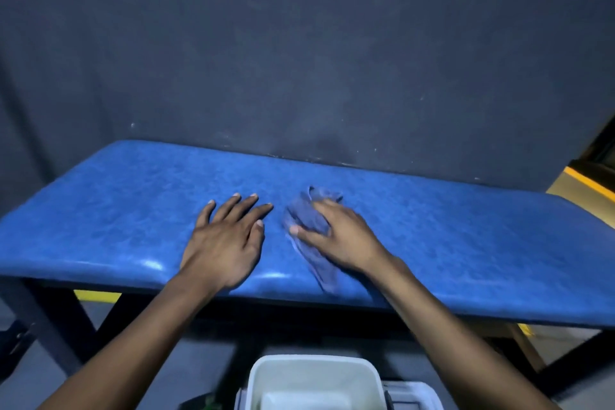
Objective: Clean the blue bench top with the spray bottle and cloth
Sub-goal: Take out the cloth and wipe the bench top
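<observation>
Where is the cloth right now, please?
In the head view, the cloth lies on the blue bench top, just right of centre, under the right hand, beside the flat left hand.

The padded vinyl table (pixel 133 210) is bright blue with a mottled, marbled pattern (white glare spots near its front edge); the crumpled cloth (pixel 309 223) is duller greyish-blue; the plastic bin (pixel 316 373) is white.

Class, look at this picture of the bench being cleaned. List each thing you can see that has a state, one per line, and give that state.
Left hand: open, flat on the bench, palm down, empty.
Right hand: pressed on the cloth, fingers spread.
Cloth: crumpled, lying on the bench under the right hand, blurred.
Bench top: shiny, with glare near the front edge; wet or dry cannot be told.
White tub: on the floor below, open at the top.
</observation>
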Tool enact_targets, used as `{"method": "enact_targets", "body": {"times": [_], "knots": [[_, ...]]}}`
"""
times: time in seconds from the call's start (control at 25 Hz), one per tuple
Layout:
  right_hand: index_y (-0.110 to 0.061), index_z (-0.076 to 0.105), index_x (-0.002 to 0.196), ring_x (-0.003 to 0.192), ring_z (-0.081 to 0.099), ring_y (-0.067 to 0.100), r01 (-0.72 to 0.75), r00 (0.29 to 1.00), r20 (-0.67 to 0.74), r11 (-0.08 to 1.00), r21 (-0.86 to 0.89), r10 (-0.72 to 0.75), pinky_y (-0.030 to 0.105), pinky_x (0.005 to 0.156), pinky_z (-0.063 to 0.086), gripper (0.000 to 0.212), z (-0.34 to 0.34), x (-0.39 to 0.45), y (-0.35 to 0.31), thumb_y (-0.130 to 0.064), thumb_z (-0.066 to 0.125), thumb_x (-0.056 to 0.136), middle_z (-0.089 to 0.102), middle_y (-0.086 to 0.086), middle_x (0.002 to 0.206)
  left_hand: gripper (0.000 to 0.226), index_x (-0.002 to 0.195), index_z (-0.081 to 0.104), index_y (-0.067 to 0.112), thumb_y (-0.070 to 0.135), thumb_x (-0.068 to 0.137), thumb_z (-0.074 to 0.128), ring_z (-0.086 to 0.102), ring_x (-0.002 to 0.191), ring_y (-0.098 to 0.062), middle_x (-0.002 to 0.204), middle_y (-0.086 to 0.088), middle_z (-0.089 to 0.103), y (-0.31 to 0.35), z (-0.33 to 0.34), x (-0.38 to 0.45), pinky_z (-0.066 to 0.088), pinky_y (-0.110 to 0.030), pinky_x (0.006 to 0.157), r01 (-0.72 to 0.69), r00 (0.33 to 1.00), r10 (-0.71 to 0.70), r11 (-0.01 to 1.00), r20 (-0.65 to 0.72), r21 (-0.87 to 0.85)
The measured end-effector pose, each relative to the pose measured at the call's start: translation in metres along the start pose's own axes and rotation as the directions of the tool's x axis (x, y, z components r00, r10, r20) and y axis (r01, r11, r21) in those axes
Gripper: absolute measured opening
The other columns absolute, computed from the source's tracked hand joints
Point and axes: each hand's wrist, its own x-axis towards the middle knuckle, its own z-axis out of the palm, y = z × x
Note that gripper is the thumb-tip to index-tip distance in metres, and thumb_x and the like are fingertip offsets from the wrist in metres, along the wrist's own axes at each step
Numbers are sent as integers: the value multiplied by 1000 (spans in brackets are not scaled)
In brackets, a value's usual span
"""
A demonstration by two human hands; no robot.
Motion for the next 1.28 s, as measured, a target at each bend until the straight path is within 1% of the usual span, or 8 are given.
{"method": "enact_targets", "body": {"times": [0.16,0.36,0.56,0.72,0.84,0.96,1.12,1.28], "knots": [[-30,65,124,129,55,0,134,990,-49,988,76,-130,20,104,43,48,-30,-101,25,-64,60,90,62,-17,135,64,154,25,45,47,95,2,9,155,-8,166,19,20,1,3,-1,2,-44,125,25,1000,-25,1000,6,19],[-23,63,108,122,58,20,-114,991,-90,982,-150,102,29,88,42,44,-4,49,46,-63,58,90,65,-1,126,64,153,30,44,47,95,4,12,155,-9,165,18,24,-1,5,2,5,-46,125,9,1000,-8,1000,-9,22],[-30,67,103,106,66,19,-53,998,38,997,-64,56,35,84,51,62,34,144,34,-83,50,76,69,-6,111,65,151,36,45,49,94,5,18,154,-9,163,18,31,-4,4,2,10,-44,124,-14,999,15,1000,-43,21],[-24,68,116,126,59,23,-191,980,-68,978,-88,186,36,99,48,48,-20,103,108,-63,58,89,65,1,133,64,151,35,45,50,95,5,18,154,-8,163,19,30,-4,4,2,11,-43,124,-18,999,18,1000,-41,18],[-26,66,108,121,59,20,-262,958,-155,957,-120,243,36,95,47,43,-58,1,143,-63,56,90,66,-5,120,63,152,33,45,50,95,6,18,154,-9,163,18,29,-5,6,2,11,-45,125,3,1000,-2,1000,-26,30],[-30,68,112,120,61,9,-111,977,-191,990,-83,94,29,95,48,35,-56,-88,101,-57,64,90,68,-15,121,65,153,30,44,48,94,2,14,155,-11,165,16,26,1,7,1,8,-47,124,9,1000,-8,998,-14,58],[-27,68,119,125,56,7,146,983,-107,989,-13,-146,29,99,46,42,-16,-58,24,-54,66,87,67,-11,130,67,154,29,43,49,94,0,13,155,-11,166,15,24,2,6,-1,7,-48,125,6,1000,-6,998,8,65],[-26,65,87,109,65,23,-107,993,-58,994,-7,107,38,86,52,19,-22,37,30,-45,65,88,67,-4,103,65,153,29,45,49,95,1,15,155,-9,165,17,25,-3,5,2,9,-46,124,-10,1000,10,998,11,61]]}}
